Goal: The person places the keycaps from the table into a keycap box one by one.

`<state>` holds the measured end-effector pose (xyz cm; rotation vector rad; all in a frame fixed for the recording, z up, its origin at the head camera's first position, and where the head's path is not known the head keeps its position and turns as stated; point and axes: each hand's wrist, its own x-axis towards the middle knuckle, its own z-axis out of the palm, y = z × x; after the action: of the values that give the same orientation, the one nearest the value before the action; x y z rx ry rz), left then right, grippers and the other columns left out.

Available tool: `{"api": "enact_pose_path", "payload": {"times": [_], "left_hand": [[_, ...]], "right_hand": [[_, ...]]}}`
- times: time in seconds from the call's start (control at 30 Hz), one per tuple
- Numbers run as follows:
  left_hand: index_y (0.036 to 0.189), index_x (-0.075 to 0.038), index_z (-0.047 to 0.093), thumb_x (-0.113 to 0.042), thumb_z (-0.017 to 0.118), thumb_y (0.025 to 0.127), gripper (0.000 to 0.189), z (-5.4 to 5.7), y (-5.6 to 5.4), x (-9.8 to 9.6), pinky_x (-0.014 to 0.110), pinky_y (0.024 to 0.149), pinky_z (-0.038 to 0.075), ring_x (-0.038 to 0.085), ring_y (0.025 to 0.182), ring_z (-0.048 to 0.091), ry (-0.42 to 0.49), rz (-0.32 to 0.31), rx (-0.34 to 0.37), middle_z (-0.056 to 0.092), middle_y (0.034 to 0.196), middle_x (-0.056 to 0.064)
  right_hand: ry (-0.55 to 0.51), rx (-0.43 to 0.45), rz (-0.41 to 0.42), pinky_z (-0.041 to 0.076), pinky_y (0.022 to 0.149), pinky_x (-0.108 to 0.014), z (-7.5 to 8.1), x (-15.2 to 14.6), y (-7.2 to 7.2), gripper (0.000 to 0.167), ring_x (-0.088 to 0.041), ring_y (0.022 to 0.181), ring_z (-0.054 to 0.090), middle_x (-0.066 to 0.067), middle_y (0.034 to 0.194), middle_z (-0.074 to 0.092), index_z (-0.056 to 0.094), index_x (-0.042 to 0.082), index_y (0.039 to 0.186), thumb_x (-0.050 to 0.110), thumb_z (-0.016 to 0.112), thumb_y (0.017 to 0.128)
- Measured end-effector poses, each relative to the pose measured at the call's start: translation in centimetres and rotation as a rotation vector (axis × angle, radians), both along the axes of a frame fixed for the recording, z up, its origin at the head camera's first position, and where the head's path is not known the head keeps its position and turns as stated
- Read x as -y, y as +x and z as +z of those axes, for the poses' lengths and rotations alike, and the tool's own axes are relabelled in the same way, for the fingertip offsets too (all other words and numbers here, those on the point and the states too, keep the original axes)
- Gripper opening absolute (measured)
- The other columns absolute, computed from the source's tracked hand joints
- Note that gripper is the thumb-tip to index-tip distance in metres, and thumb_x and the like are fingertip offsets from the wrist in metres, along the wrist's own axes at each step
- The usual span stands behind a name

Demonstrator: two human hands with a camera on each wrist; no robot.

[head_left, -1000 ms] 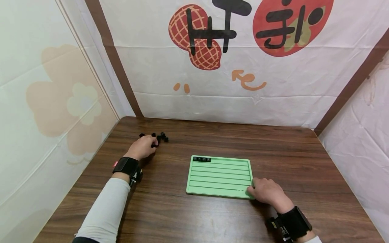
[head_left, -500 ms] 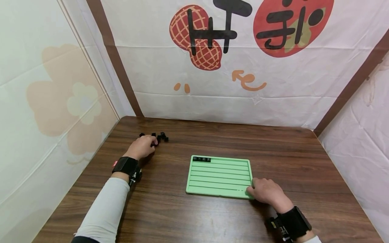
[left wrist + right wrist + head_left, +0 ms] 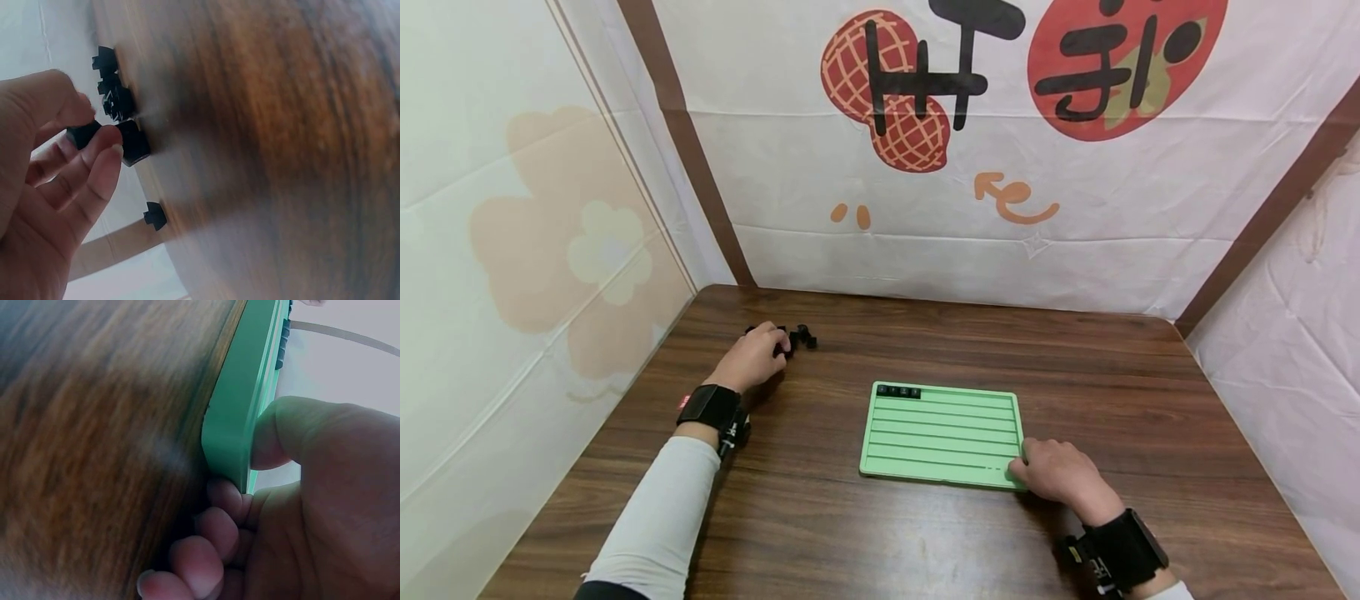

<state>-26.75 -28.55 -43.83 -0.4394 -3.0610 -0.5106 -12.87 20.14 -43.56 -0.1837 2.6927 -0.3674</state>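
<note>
In the left wrist view my left hand [image 3: 47,169] pinches a black keycap [image 3: 83,133] between thumb and fingertips, just above the table. Other loose keycaps [image 3: 117,103] lie close by, one [image 3: 155,215] apart from the rest. The head view puts my left hand [image 3: 751,357] over this pile at the back left, hiding part of it. A green ridged tray [image 3: 942,450] lies mid-table, with several keycaps [image 3: 898,392] lined up in its top-left slot. My right hand [image 3: 1060,473] holds the tray's near right corner, thumb on top and fingers curled against the side.
The wooden table [image 3: 850,542] reaches back to a white printed fabric wall [image 3: 790,167]. Another fabric wall [image 3: 542,275] stands at the left, and one [image 3: 1285,333] at the right. More keycaps [image 3: 805,337] lie just right of my left hand.
My left hand has risen slightly at the pile, and its fingers have shifted over the keycaps. The right hand and the tray stay where they were.
</note>
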Motion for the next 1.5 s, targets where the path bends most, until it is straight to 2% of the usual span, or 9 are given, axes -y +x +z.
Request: {"api": "enact_pose_path", "payload": {"times": [0.1, 0.27, 0.47, 0.57, 0.77, 0.87, 1.13, 1.3, 1.5], "left_hand": [[0.11, -0.004, 0.065, -0.002, 0.065, 0.096, 0.015, 0.2, 0.1, -0.2, 0.042, 0.08, 0.048, 0.028, 0.093, 0.056, 0.015, -0.002, 0.004, 0.057, 0.114, 0.014], [0.116, -0.003, 0.067, -0.005, 0.068, 0.096, 0.02, 0.3, 0.0, -0.6, 0.05, 0.093, 0.05, 0.033, 0.11, 0.06, 0.023, -0.005, -0.002, 0.062, 0.12, 0.016], [0.117, -0.005, 0.072, -0.011, 0.069, 0.096, 0.022, 0.4, -0.2, -0.9, 0.05, 0.094, 0.05, 0.034, 0.114, 0.06, 0.034, -0.02, -0.006, 0.067, 0.118, 0.014], [0.117, -0.005, 0.072, -0.009, 0.067, 0.096, 0.022, 0.6, -0.3, -1.1, 0.049, 0.092, 0.049, 0.033, 0.11, 0.058, 0.058, -0.023, -0.004, 0.067, 0.116, 0.013], [0.118, -0.004, 0.071, -0.005, 0.062, 0.094, 0.025, 0.8, -0.1, -1.4, 0.04, 0.078, 0.046, 0.026, 0.09, 0.055, 0.094, -0.028, 0.012, 0.066, 0.115, 0.013], [0.116, -0.003, 0.071, -0.004, 0.062, 0.094, 0.024, 0.9, 0.0, -1.5, 0.038, 0.074, 0.045, 0.025, 0.086, 0.054, 0.106, -0.034, 0.015, 0.065, 0.115, 0.013], [0.113, -0.003, 0.07, -0.003, 0.064, 0.094, 0.02, 0.7, 0.0, -1.4, 0.04, 0.078, 0.047, 0.027, 0.092, 0.055, 0.116, -0.049, -0.003, 0.066, 0.114, 0.014], [0.114, -0.007, 0.073, -0.006, 0.065, 0.095, 0.02, 0.7, 0.0, -1.5, 0.041, 0.081, 0.048, 0.026, 0.093, 0.058, 0.096, -0.065, -0.027, 0.068, 0.115, 0.011], [0.117, -0.004, 0.072, -0.004, 0.065, 0.096, 0.022, 0.6, 0.1, -1.5, 0.038, 0.077, 0.048, 0.024, 0.091, 0.057, 0.102, -0.083, -0.029, 0.062, 0.118, 0.011]], "right_hand": [[-0.006, -0.001, 0.001, 0.032, 0.061, -0.035, 0.1, 0.0, 0.0, 0.02, -0.021, 0.063, 0.043, -0.005, 0.069, 0.045, 0.054, 0.01, 0.083, 0.026, 0.053, 0.095], [-0.001, -0.001, 0.003, 0.033, 0.062, -0.036, 0.1, 0.0, 0.0, 0.018, -0.022, 0.065, 0.045, -0.007, 0.072, 0.05, 0.055, 0.009, 0.087, 0.026, 0.054, 0.095], [-0.012, -0.004, 0.01, 0.032, 0.063, -0.036, 0.1, -0.1, 0.1, 0.018, -0.022, 0.064, 0.044, -0.007, 0.071, 0.05, 0.054, 0.009, 0.087, 0.025, 0.053, 0.096], [-0.009, -0.009, 0.009, 0.032, 0.062, -0.036, 0.1, -0.1, 0.0, 0.019, -0.022, 0.064, 0.045, -0.007, 0.072, 0.051, 0.054, 0.009, 0.087, 0.026, 0.053, 0.096], [-0.005, 0.005, 0.003, 0.032, 0.061, -0.035, 0.0, 0.0, 0.0, 0.019, -0.021, 0.064, 0.044, -0.006, 0.071, 0.049, 0.054, 0.01, 0.086, 0.026, 0.053, 0.096], [-0.006, 0.011, -0.001, 0.031, 0.061, -0.035, 0.0, 0.0, 0.1, 0.02, -0.02, 0.063, 0.043, -0.006, 0.07, 0.047, 0.054, 0.01, 0.085, 0.026, 0.053, 0.097], [-0.007, -0.011, 0.002, 0.03, 0.061, -0.035, 0.0, 0.1, 0.2, 0.021, -0.02, 0.062, 0.041, -0.004, 0.069, 0.044, 0.053, 0.01, 0.083, 0.026, 0.053, 0.096], [-0.018, -0.014, -0.002, 0.028, 0.06, -0.034, 0.0, 0.0, 0.3, 0.022, -0.019, 0.061, 0.038, -0.003, 0.067, 0.04, 0.053, 0.01, 0.08, 0.025, 0.053, 0.096], [-0.016, -0.008, -0.001, 0.028, 0.061, -0.035, -0.1, 0.0, 0.2, 0.023, -0.019, 0.061, 0.037, -0.003, 0.067, 0.039, 0.052, 0.01, 0.079, 0.025, 0.053, 0.097]]}}
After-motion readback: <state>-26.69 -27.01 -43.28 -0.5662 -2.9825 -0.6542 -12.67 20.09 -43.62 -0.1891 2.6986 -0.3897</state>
